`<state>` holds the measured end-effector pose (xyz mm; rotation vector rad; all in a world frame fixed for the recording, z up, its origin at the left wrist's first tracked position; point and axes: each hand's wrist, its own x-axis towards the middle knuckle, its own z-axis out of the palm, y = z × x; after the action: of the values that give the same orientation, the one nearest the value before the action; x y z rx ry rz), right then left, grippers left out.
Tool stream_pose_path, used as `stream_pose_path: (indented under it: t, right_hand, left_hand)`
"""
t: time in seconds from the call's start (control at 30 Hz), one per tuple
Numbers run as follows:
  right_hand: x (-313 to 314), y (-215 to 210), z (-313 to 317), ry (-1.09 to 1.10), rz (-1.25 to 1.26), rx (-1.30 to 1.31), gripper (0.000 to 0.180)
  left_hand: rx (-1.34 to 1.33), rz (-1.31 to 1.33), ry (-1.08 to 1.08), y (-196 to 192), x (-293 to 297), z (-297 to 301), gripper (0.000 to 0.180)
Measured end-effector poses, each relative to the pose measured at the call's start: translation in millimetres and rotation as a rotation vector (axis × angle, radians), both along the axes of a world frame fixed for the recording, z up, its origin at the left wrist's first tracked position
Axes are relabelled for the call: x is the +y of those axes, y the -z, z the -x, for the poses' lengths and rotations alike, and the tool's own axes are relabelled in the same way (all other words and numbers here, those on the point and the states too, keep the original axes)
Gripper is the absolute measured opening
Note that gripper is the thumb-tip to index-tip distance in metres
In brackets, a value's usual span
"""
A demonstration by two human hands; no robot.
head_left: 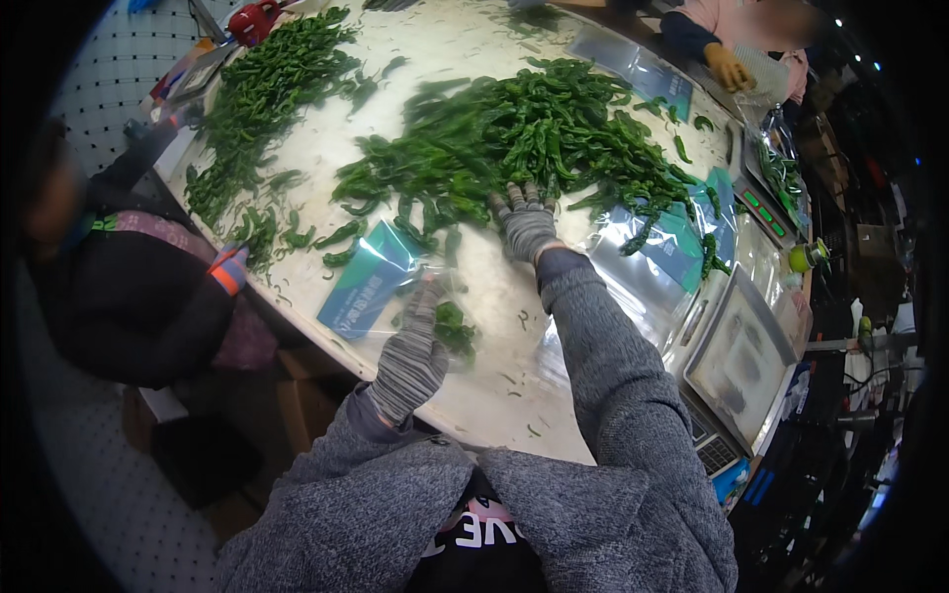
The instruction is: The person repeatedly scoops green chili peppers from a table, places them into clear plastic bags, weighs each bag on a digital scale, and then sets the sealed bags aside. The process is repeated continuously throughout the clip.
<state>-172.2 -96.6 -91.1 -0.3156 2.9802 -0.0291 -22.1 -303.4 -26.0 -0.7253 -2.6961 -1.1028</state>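
Peppers (554, 109) lie in a large green heap across the middle of the counter (494, 282), with loose ones straggling toward its near side. The gloved right hand (529, 227) touches the heap's near edge, fingers spread and its grip wide; whether any pepper is caught beneath them, I cannot tell. If it drags too many at once, the pile could slump and scatter. The gloved left hand (410, 366) is at a clear bag (371, 282) with a teal print, green showing through; blur hides whether that grip pinches the film. Should the hold be loose, the slick plastic could slide or fold shut, leaving peppers outside. Farther right, stacked bags (652, 247) lie just beside the right forearm, with peppers on top, so a sweeping sleeve might shift them. Beyond sits a scale (741, 356); a knock from the elbow could disturb it.
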Motion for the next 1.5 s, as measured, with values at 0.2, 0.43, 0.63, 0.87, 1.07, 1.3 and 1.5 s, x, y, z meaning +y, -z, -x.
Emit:
stream_pose_path:
  t: [0.2,0.43,0.63,0.87,1.07,1.3,1.5]
  right_hand:
    - [1,17,19,0.099,-0.056,-0.121,0.062]
    - [4,89,10,0.203,0.105,-0.003,0.035]
    - [-1,29,6,0.323,0.157,-0.114,0.032]
    - [59,-8,-15,-0.409,0.075,0.099,0.023]
    - [44,-61,-111,0.137,1.931,-0.719,0.031]
    - [29,-45,-175,0.157,1.063,-0.449,0.021]
    - [-5,-62,-170,0.179,0.733,-0.335,0.036]
  left_hand:
    - [-0.168,-0.053,0.026,-4,-4,-4,0.072]
    - [-0.089,0.024,0.062,0,4,-2,0.074]
    - [-0.164,-0.069,0.136,-6,1,-7,0.070]
    - [-0.152,0.009,0.190,11,1,-10,0.068]
    - [-0.187,-0.080,0.113,23,6,6,0.068]
    - [-0.533,-0.473,0.068,5,8,6,0.076]
    - [0.109,0.302,0.082,4,17,-6,0.073]
